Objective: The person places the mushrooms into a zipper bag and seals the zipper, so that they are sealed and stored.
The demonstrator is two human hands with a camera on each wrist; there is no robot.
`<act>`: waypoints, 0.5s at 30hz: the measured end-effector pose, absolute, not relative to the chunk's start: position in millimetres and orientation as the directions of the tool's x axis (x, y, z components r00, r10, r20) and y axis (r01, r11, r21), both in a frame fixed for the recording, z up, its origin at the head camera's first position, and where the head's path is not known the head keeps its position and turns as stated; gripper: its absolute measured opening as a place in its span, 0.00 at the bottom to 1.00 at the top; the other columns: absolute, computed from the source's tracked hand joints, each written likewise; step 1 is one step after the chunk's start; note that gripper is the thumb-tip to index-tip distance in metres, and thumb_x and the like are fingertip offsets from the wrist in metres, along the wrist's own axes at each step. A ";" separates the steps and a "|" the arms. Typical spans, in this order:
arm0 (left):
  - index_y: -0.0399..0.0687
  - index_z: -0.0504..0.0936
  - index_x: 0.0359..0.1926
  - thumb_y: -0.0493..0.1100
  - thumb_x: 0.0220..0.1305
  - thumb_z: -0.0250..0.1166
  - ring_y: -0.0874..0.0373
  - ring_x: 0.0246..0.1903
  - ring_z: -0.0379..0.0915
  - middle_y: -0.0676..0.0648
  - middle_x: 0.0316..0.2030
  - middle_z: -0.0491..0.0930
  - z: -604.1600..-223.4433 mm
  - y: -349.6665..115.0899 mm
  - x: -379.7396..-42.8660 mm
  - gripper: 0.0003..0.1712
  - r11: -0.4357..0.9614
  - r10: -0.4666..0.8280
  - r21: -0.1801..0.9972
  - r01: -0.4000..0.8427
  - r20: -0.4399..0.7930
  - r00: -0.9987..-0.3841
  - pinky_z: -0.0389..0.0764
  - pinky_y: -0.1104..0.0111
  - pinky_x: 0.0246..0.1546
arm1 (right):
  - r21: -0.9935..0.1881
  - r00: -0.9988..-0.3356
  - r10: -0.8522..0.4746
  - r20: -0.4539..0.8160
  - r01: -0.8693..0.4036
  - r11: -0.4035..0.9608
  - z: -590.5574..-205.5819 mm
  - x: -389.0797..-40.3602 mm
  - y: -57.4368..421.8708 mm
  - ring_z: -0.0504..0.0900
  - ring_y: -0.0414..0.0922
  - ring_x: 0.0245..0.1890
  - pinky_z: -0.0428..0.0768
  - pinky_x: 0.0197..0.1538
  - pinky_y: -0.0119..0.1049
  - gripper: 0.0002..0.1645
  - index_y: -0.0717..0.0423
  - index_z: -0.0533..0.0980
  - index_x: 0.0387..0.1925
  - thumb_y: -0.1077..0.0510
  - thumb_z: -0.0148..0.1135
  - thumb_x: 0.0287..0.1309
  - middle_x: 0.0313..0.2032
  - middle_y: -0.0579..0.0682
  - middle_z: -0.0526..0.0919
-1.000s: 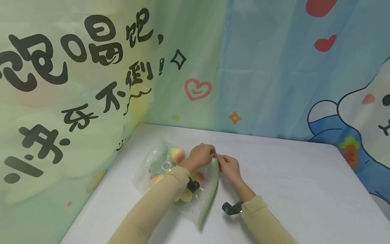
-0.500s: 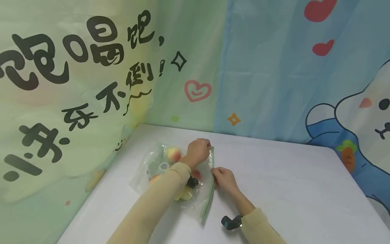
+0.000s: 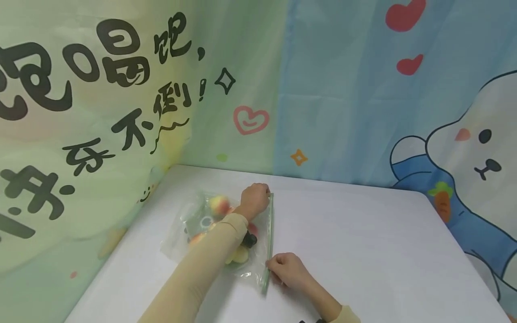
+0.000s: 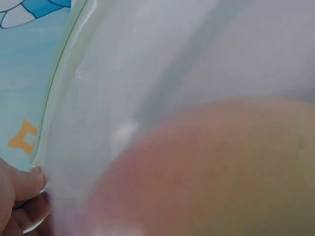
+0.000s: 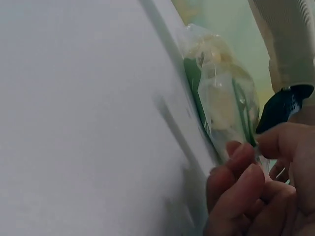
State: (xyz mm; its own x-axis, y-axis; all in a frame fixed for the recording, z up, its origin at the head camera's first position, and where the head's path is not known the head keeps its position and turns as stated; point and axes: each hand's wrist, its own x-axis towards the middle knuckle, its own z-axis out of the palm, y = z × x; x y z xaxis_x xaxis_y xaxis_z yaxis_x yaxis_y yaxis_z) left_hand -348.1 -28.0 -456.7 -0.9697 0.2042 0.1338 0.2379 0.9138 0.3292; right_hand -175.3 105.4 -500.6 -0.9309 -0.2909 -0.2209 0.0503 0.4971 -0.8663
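Note:
A clear zip bag [image 3: 258, 233] with a green zip strip lies on the table, the strip along its right side. Inside it show yellow-and-red peach-like fruits [image 3: 219, 205] and a flat green piece [image 3: 194, 223] with a white ring. My left hand [image 3: 255, 199] pinches the far end of the strip; in the left wrist view its thumb and finger grip the bag's corner. Lower down the same strip, my right hand [image 3: 288, 270] pinches the zip between thumb and forefinger, its other fingers curled in the right wrist view [image 5: 251, 187]. My left forearm covers part of the bag.
The white table [image 3: 355, 242] stretches away to the right. Behind it hangs a printed curtain [image 3: 343, 89] with a cartoon rabbit and large characters. A black wrist camera [image 3: 249, 240] sits on my left wrist, over the bag.
My right hand has slid from beside the left hand down the zip strip toward the near end. My left hand stays at the far end, and the strip now lies straighter.

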 end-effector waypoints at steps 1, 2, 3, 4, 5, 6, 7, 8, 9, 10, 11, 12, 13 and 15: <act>0.50 0.86 0.37 0.41 0.65 0.61 0.54 0.35 0.81 0.50 0.36 0.85 -456.8 -28.1 -348.4 0.07 0.915 0.201 0.331 0.232 0.127 -0.971 0.81 0.60 0.33 | -0.860 -0.919 -0.316 -0.235 0.045 0.509 -498.8 -171.2 106.2 0.63 0.36 0.10 0.62 0.15 0.28 0.21 0.52 0.69 0.14 0.50 0.56 0.61 0.09 0.41 0.67; 0.50 0.86 0.38 0.42 0.66 0.60 0.53 0.35 0.81 0.50 0.37 0.85 -456.9 -27.8 -348.9 0.08 0.915 0.199 0.332 0.229 0.121 -0.972 0.82 0.60 0.33 | -0.852 -0.908 -0.340 -0.243 0.033 0.522 -497.1 -167.4 107.2 0.62 0.36 0.09 0.62 0.15 0.28 0.21 0.51 0.69 0.13 0.50 0.56 0.60 0.08 0.40 0.67; 0.49 0.86 0.38 0.42 0.66 0.60 0.53 0.36 0.81 0.49 0.37 0.85 -457.1 -27.6 -349.3 0.08 0.916 0.199 0.332 0.227 0.118 -0.973 0.82 0.60 0.34 | -0.844 -0.898 -0.362 -0.251 0.020 0.536 -495.4 -163.9 108.5 0.62 0.35 0.08 0.63 0.15 0.27 0.21 0.51 0.68 0.13 0.51 0.56 0.60 0.07 0.40 0.66; 0.50 0.86 0.38 0.43 0.67 0.60 0.53 0.36 0.81 0.50 0.37 0.85 -457.5 -27.4 -349.6 0.08 0.916 0.196 0.332 0.224 0.116 -0.974 0.82 0.60 0.34 | -0.837 -0.889 -0.379 -0.258 0.010 0.547 -493.9 -160.8 110.0 0.61 0.35 0.07 0.63 0.16 0.27 0.21 0.50 0.68 0.12 0.51 0.56 0.59 0.07 0.39 0.66; 0.50 0.86 0.38 0.43 0.67 0.59 0.53 0.36 0.81 0.49 0.38 0.85 -457.8 -27.1 -349.7 0.09 0.917 0.192 0.333 0.220 0.115 -0.975 0.82 0.60 0.34 | -0.829 -0.883 -0.393 -0.258 -0.007 0.559 -492.7 -158.1 111.5 0.61 0.34 0.07 0.63 0.16 0.27 0.21 0.49 0.67 0.12 0.51 0.56 0.59 0.06 0.38 0.65; 0.50 0.86 0.38 0.44 0.68 0.59 0.53 0.36 0.81 0.49 0.38 0.85 -458.2 -26.9 -349.7 0.09 0.917 0.188 0.336 0.216 0.115 -0.975 0.82 0.60 0.34 | -0.827 -0.876 -0.404 -0.263 -0.011 0.562 -491.5 -155.8 113.1 0.61 0.34 0.06 0.63 0.16 0.28 0.21 0.49 0.67 0.11 0.52 0.56 0.59 0.06 0.38 0.65; 0.50 0.86 0.38 0.44 0.68 0.59 0.53 0.37 0.81 0.49 0.38 0.85 -458.5 -26.8 -349.5 0.09 0.917 0.184 0.338 0.212 0.114 -0.976 0.82 0.60 0.34 | -0.826 -0.871 -0.412 -0.267 -0.013 0.563 -490.6 -153.9 114.7 0.61 0.34 0.06 0.63 0.16 0.28 0.22 0.49 0.68 0.11 0.52 0.56 0.59 0.06 0.38 0.65; 0.50 0.86 0.37 0.44 0.68 0.59 0.53 0.36 0.81 0.49 0.38 0.85 -458.7 -26.6 -349.1 0.09 0.916 0.180 0.344 0.208 0.111 -0.977 0.82 0.60 0.34 | -0.826 -0.867 -0.420 -0.269 -0.016 0.563 -489.8 -152.5 116.3 0.61 0.34 0.06 0.63 0.17 0.28 0.22 0.49 0.68 0.11 0.52 0.57 0.59 0.06 0.38 0.65; 0.50 0.86 0.37 0.44 0.68 0.59 0.53 0.36 0.81 0.49 0.37 0.85 -459.0 -26.4 -348.7 0.09 0.914 0.179 0.350 0.206 0.108 -0.978 0.82 0.60 0.34 | -0.828 -0.862 -0.426 -0.275 -0.013 0.560 -489.3 -151.4 118.0 0.61 0.34 0.07 0.63 0.17 0.28 0.22 0.49 0.68 0.11 0.51 0.57 0.59 0.06 0.38 0.65; 0.50 0.86 0.36 0.43 0.67 0.60 0.53 0.36 0.81 0.49 0.37 0.85 -459.6 -26.3 -348.1 0.09 0.912 0.181 0.355 0.207 0.105 -0.978 0.82 0.60 0.34 | -0.834 -0.855 -0.433 -0.285 -0.002 0.552 -489.0 -150.6 119.7 0.62 0.34 0.07 0.63 0.17 0.28 0.22 0.50 0.69 0.11 0.51 0.57 0.59 0.06 0.38 0.66; 0.49 0.86 0.36 0.43 0.67 0.60 0.53 0.35 0.81 0.49 0.37 0.85 -460.1 -26.2 -347.5 0.09 0.909 0.183 0.360 0.208 0.102 -0.978 0.81 0.60 0.34 | -0.838 -0.847 -0.443 -0.293 0.005 0.545 -489.0 -150.2 121.5 0.62 0.35 0.07 0.63 0.17 0.28 0.22 0.51 0.70 0.12 0.50 0.58 0.59 0.06 0.39 0.66; 0.49 0.86 0.36 0.43 0.67 0.60 0.53 0.35 0.80 0.49 0.36 0.85 -460.8 -26.1 -347.0 0.09 0.908 0.188 0.362 0.211 0.099 -0.977 0.81 0.60 0.33 | -0.842 -0.839 -0.454 -0.301 0.011 0.539 -489.1 -150.3 123.3 0.63 0.35 0.08 0.63 0.17 0.28 0.23 0.53 0.72 0.12 0.50 0.58 0.60 0.07 0.39 0.67; 0.49 0.86 0.36 0.43 0.68 0.60 0.54 0.35 0.80 0.49 0.36 0.85 -461.5 -25.9 -346.7 0.09 0.906 0.194 0.364 0.216 0.097 -0.976 0.81 0.61 0.33 | -0.842 -0.832 -0.465 -0.304 0.006 0.540 -489.6 -150.9 125.7 0.63 0.35 0.08 0.63 0.17 0.28 0.23 0.55 0.74 0.13 0.49 0.58 0.61 0.07 0.40 0.68; 0.49 0.86 0.36 0.43 0.67 0.60 0.54 0.34 0.80 0.50 0.35 0.85 -462.5 -25.5 -346.1 0.09 0.900 0.207 0.371 0.228 0.095 -0.974 0.81 0.62 0.32 | -0.843 -0.827 -0.472 -0.306 0.004 0.538 -489.6 -153.7 131.6 0.65 0.36 0.09 0.65 0.17 0.28 0.23 0.56 0.78 0.17 0.47 0.58 0.63 0.09 0.41 0.70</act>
